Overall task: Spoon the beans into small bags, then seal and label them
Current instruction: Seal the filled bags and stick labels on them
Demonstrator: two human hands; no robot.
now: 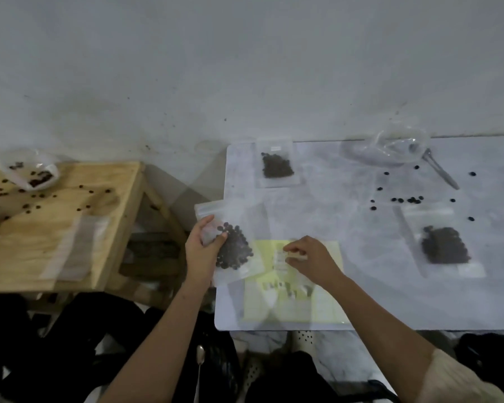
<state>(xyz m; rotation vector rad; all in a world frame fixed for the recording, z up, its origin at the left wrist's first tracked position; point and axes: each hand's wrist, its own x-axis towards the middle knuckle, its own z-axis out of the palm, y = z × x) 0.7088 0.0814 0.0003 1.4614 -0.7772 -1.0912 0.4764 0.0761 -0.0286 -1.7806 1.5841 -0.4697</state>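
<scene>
Head view: two filled bags (pixel 277 165) lie on the desk (pixel 346 228). Left hand (pixel 200 251) grips a third bag (pixel 236 248); right hand (pixel 312 260) pinches a label (pixel 285 255).

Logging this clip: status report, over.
Left hand grips filled bag. Right hand pinches label on yellow sheet. Loose beans scattered beyond, apart from hands.

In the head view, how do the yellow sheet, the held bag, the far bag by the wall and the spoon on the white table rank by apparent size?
1. yellow sheet
2. held bag, in the left hand
3. far bag; it lies farther away, so both bags may truly match
4. spoon
</scene>
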